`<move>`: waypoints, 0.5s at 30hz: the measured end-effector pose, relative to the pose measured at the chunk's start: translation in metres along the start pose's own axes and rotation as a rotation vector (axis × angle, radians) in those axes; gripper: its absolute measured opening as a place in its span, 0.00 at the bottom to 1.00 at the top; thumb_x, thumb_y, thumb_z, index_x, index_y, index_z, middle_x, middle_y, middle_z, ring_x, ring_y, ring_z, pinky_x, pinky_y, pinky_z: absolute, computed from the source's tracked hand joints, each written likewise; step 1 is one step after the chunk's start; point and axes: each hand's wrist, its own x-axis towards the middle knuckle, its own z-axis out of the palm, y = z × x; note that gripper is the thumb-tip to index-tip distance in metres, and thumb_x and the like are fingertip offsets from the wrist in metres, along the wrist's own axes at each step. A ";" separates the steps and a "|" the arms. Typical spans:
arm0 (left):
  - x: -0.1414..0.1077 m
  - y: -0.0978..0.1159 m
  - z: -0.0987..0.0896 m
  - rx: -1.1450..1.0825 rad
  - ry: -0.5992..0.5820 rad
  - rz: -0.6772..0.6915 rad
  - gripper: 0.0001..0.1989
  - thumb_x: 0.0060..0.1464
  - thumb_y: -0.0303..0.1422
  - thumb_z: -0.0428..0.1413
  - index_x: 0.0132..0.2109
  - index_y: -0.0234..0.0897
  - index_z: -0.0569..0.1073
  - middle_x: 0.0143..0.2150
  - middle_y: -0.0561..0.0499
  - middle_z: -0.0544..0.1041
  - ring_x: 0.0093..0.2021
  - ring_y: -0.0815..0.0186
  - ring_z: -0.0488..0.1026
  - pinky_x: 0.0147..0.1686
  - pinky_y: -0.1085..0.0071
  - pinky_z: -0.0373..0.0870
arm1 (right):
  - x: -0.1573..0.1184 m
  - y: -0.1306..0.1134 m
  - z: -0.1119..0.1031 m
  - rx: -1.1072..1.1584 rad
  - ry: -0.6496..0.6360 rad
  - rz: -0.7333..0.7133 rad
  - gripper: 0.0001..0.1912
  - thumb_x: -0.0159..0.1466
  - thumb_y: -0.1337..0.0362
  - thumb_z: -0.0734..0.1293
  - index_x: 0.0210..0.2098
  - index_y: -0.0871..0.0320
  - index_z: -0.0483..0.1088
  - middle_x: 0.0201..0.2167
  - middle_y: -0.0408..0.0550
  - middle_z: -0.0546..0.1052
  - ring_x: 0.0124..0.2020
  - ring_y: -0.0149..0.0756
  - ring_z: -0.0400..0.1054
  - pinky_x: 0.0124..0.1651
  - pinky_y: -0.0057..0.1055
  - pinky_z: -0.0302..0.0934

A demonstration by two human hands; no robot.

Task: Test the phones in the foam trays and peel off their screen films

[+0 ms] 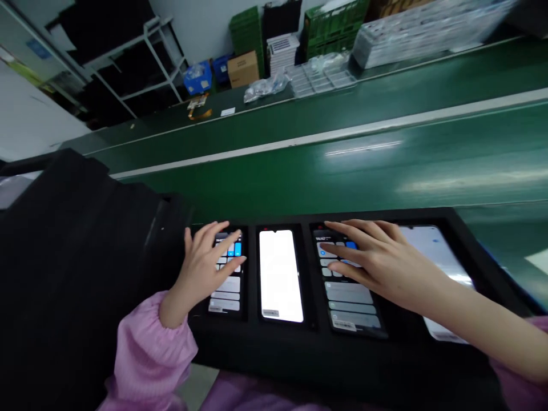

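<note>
At the far left, a tall black stack rises beside me, and behind it a pale metal rack stands against the wall. Next comes my left hand, palm down, its fingers spread loosely apart and gripping nothing. It lies over the upper part of the first phone, whose lit screen shows tiles and panels; my index finger and thumb reach across toward the screen's right side, though I cannot tell whether the tips press the glass. Beyond, a blue bin and a cardboard box sit past the green surface.

Just right of my left hand, the second phone glows plain white, uncovered, in its own slot of the black tray. The third phone follows, showing similar tiles, with a label near its lower edge. My right hand hangs over its upper half, fingers fanned and thumb apart, pinching nothing; index finger and thumb are at the tiles, but contact is unclear. Farthest right, the fourth phone, its screen pale, lies partly hidden beneath my right forearm.
</note>
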 end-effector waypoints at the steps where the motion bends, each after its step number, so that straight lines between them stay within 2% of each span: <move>1: -0.008 -0.009 -0.005 0.013 0.030 -0.050 0.20 0.70 0.43 0.56 0.66 0.51 0.75 0.69 0.41 0.72 0.71 0.46 0.66 0.71 0.22 0.46 | -0.001 0.001 0.001 -0.005 0.020 -0.013 0.27 0.80 0.50 0.54 0.52 0.53 0.82 0.61 0.58 0.77 0.56 0.58 0.71 0.49 0.49 0.60; 5: -0.035 -0.032 -0.010 0.057 0.035 -0.133 0.17 0.70 0.41 0.56 0.62 0.52 0.79 0.66 0.43 0.75 0.68 0.48 0.69 0.70 0.23 0.50 | 0.000 0.005 0.005 0.007 0.080 -0.060 0.28 0.80 0.49 0.53 0.49 0.53 0.82 0.58 0.57 0.79 0.55 0.57 0.71 0.47 0.49 0.60; 10: -0.042 -0.032 0.005 0.107 -0.012 -0.147 0.19 0.70 0.41 0.55 0.65 0.54 0.77 0.69 0.41 0.71 0.72 0.44 0.64 0.68 0.19 0.48 | 0.004 0.003 0.009 -0.007 0.073 -0.058 0.25 0.80 0.51 0.54 0.49 0.52 0.81 0.57 0.54 0.80 0.55 0.55 0.71 0.48 0.48 0.60; 12: -0.043 -0.033 0.009 0.115 -0.010 -0.143 0.19 0.71 0.40 0.54 0.65 0.55 0.77 0.69 0.41 0.72 0.72 0.43 0.64 0.68 0.18 0.48 | 0.002 0.002 0.004 -0.027 0.052 -0.046 0.23 0.80 0.53 0.55 0.50 0.53 0.80 0.58 0.54 0.79 0.55 0.54 0.72 0.49 0.48 0.60; 15: -0.046 -0.035 0.012 0.141 -0.014 -0.135 0.20 0.72 0.39 0.51 0.67 0.55 0.75 0.68 0.41 0.72 0.72 0.42 0.64 0.67 0.16 0.47 | -0.011 0.003 -0.018 -0.011 0.066 0.021 0.20 0.80 0.54 0.56 0.58 0.53 0.75 0.62 0.55 0.77 0.56 0.53 0.72 0.51 0.50 0.61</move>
